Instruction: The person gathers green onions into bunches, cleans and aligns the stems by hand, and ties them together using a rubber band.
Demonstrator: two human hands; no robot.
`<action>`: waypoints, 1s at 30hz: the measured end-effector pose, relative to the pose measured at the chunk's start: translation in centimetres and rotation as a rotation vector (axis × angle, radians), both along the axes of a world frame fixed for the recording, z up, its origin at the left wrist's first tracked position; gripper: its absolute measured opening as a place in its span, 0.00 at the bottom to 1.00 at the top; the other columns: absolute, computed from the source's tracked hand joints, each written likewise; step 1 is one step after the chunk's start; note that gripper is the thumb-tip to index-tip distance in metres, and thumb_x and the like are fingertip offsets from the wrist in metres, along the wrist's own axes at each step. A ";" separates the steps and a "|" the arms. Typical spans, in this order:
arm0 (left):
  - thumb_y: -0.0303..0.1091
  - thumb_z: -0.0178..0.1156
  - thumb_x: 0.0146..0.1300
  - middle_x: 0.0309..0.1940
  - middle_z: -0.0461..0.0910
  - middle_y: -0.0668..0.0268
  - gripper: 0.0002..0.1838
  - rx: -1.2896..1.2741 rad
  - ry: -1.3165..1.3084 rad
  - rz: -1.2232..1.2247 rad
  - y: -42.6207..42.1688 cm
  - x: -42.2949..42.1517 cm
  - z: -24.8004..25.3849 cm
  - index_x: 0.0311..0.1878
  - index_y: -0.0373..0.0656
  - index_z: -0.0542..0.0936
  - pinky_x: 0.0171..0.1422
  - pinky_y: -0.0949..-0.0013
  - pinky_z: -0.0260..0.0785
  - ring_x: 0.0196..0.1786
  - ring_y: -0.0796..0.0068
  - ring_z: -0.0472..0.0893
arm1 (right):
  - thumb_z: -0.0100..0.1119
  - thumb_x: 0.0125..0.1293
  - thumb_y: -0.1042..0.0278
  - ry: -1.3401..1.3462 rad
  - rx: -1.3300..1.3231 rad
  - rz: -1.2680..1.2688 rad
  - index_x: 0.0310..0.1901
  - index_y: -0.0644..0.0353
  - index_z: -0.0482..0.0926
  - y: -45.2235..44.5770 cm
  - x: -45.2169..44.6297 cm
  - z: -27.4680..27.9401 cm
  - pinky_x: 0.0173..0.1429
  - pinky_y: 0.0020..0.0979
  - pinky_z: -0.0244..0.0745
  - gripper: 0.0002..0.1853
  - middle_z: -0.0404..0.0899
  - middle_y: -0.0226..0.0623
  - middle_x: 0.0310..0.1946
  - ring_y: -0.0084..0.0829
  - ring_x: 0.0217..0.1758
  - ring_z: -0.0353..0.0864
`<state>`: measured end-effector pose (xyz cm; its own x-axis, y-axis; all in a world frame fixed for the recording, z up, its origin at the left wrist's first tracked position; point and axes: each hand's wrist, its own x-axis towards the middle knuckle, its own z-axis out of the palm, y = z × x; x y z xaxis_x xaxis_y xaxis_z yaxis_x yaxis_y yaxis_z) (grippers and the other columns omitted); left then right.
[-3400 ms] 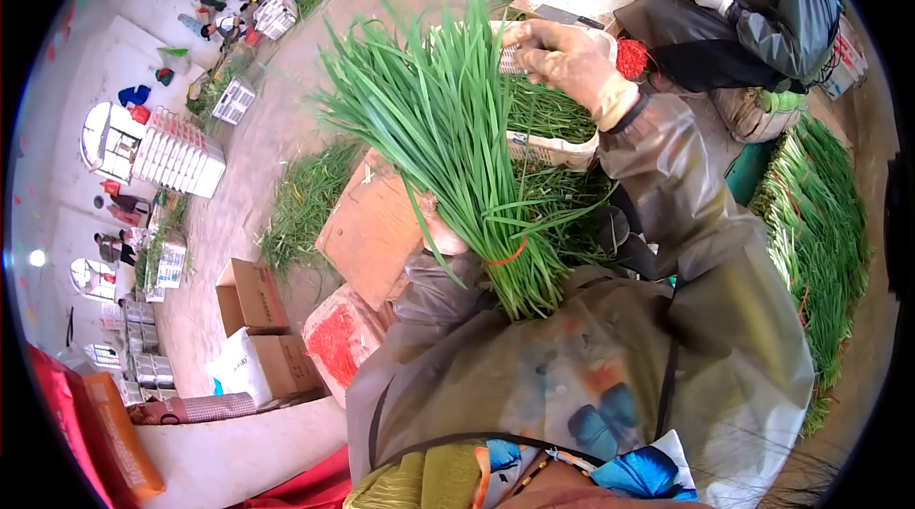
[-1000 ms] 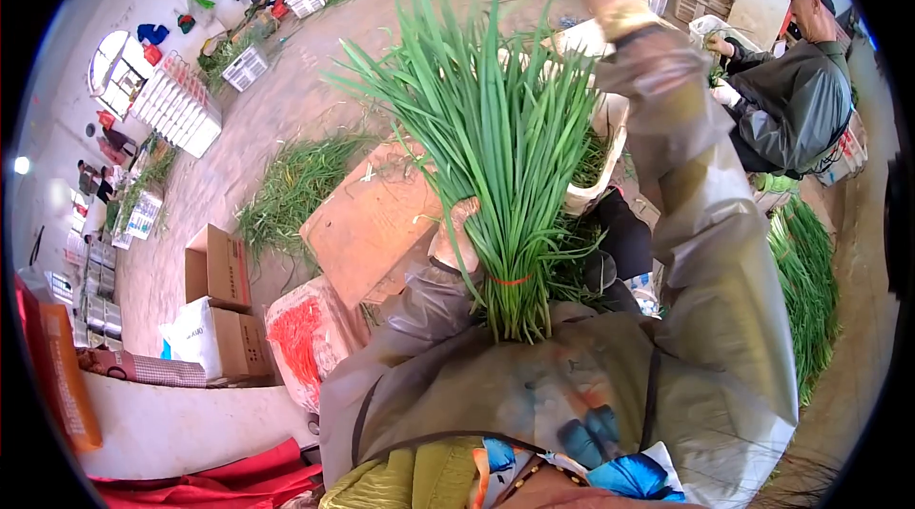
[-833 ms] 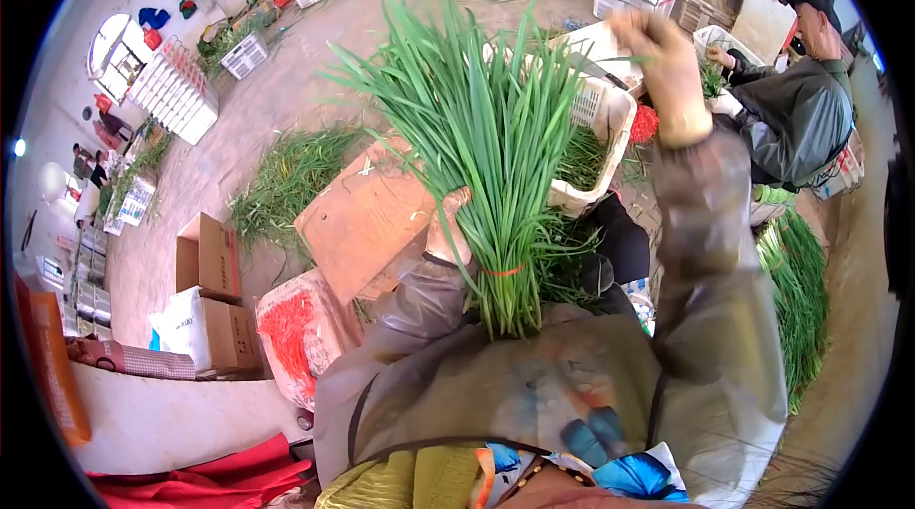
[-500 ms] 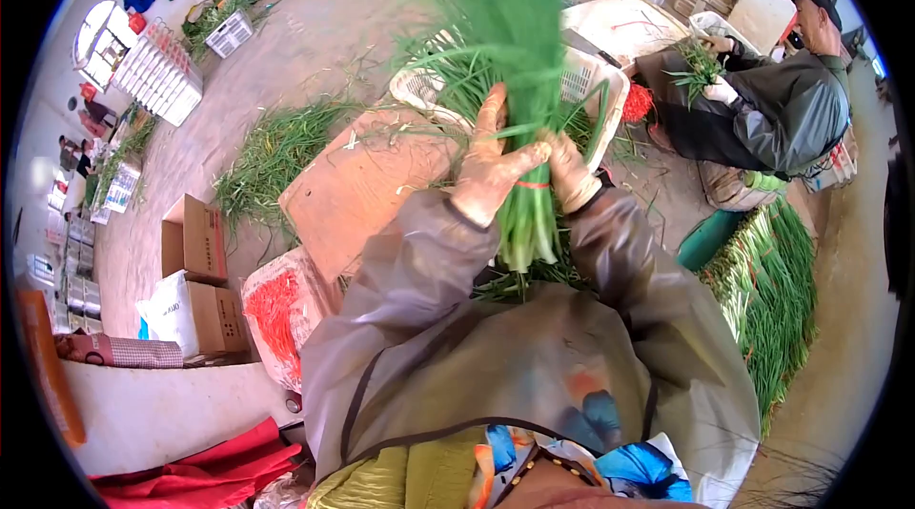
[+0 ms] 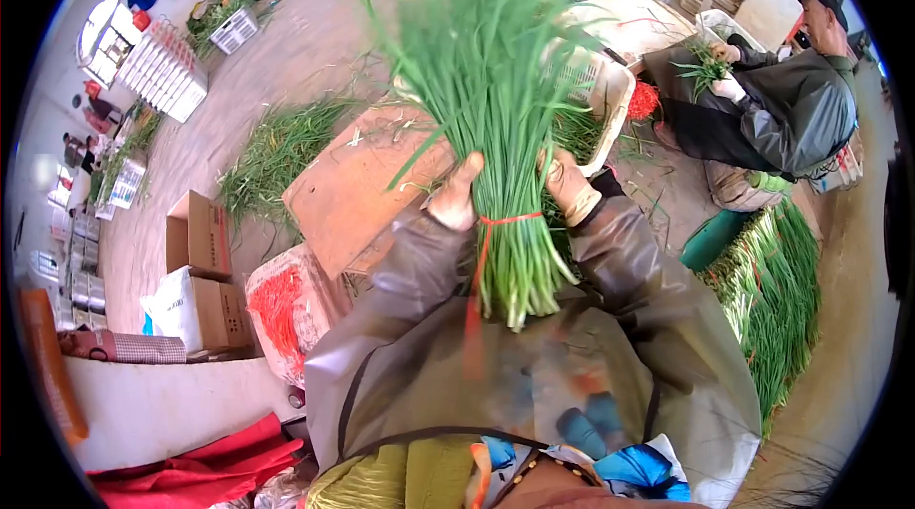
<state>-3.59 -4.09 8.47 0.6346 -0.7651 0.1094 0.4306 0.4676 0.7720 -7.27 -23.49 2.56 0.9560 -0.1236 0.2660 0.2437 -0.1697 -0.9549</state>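
Note:
Upright before me is a bunch of chives (image 5: 505,147), its leaf tips fanned out and blurred at the top, its pale cut ends pointing down toward my apron. A red tie (image 5: 511,219) circles the lower stems, and a loose red strand hangs beneath it. My left hand (image 5: 457,193) clasps the bunch from the left, with its fingers mostly hidden behind the leaves. On the opposite side, my right hand (image 5: 570,187) is closed around the bunch just above the tie. Behind the bunch stands a white plastic basket (image 5: 620,94) with more green leaves.
A wooden board (image 5: 353,185) lies to the left, with loose leaves (image 5: 281,147) on the floor beyond. Red ties (image 5: 274,309) lie on a pack at lower left, near cardboard boxes (image 5: 200,242). Stacked chives (image 5: 782,309) stand at right. A co-worker (image 5: 791,99) sits at upper right.
The bunch has come lower and closer to my apron, with its leaves spread wider. My hands have moved apart to its two sides. A red strand now hangs from the tie.

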 end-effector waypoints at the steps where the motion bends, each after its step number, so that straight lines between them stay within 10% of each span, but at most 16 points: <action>1: 0.51 0.59 0.56 0.51 0.74 0.61 0.32 -0.056 0.131 0.040 -0.4 0.4 -0.4 0.58 0.39 0.67 0.56 0.62 0.68 0.50 0.67 0.76 | 0.45 0.66 0.45 0.026 -0.258 -0.155 0.58 0.66 0.65 0.0 -0.7 1.1 0.57 0.32 0.65 0.31 0.73 0.45 0.51 0.37 0.54 0.72; 2: 0.48 0.59 0.58 0.49 0.75 0.62 0.29 -0.118 0.261 0.079 -1.1 0.6 -0.8 0.57 0.39 0.68 0.54 0.63 0.70 0.48 0.67 0.77 | 0.46 0.66 0.46 -0.013 -0.452 -0.255 0.58 0.66 0.65 -1.1 -0.3 0.1 0.58 0.31 0.65 0.31 0.72 0.45 0.52 0.36 0.54 0.72; 4: 0.42 0.58 0.60 0.47 0.76 0.62 0.25 -0.142 0.346 0.191 -1.4 0.7 0.2 0.57 0.40 0.68 0.53 0.64 0.70 0.47 0.68 0.77 | 0.47 0.65 0.45 0.277 0.437 -0.050 0.62 0.58 0.63 -1.4 -1.5 3.0 0.58 0.34 0.65 0.30 0.72 0.42 0.53 0.34 0.53 0.73; 6: 0.37 0.57 0.60 0.45 0.77 0.63 0.21 -0.085 -0.002 0.114 -1.9 2.4 -2.0 0.55 0.39 0.70 0.51 0.65 0.71 0.44 0.69 0.77 | 0.45 0.65 0.44 0.249 0.707 0.041 0.63 0.56 0.61 -2.1 -1.5 3.0 0.58 0.34 0.65 0.31 0.71 0.40 0.52 0.30 0.52 0.72; 10: 0.31 0.50 0.64 0.44 0.77 0.64 0.15 0.034 -0.092 0.351 -3.9 0.1 -1.7 0.53 0.38 0.71 0.49 0.68 0.70 0.44 0.72 0.77 | 0.57 0.60 0.50 0.085 0.168 -0.137 0.59 0.66 0.61 1.7 -2.6 7.4 0.55 0.28 0.66 0.34 0.73 0.42 0.48 0.26 0.50 0.72; 16: 0.34 0.60 0.58 0.47 0.76 0.59 0.20 0.012 0.215 0.232 -3.1 0.7 -2.2 0.53 0.39 0.71 0.55 0.61 0.69 0.48 0.65 0.77 | 0.65 0.50 0.72 0.030 0.614 -0.258 0.48 0.68 0.71 0.1 -1.2 5.7 0.45 0.31 0.74 0.22 0.78 0.37 0.38 0.30 0.38 0.78; 30: 0.38 0.46 0.68 0.59 0.66 0.58 0.23 -0.156 0.258 0.040 -2.5 0.7 -2.2 0.62 0.36 0.61 0.68 0.62 0.56 0.61 0.65 0.66 | 0.65 0.51 0.69 0.031 0.684 -0.262 0.48 0.67 0.72 -0.7 -2.7 5.3 0.48 0.30 0.72 0.22 0.78 0.37 0.40 0.30 0.39 0.77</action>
<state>-2.94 -6.58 6.26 0.6858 -0.7257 0.0549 0.5821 0.5923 0.5571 -10.01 -24.17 7.84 0.8780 -0.4783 0.0208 0.2484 0.4180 -0.8738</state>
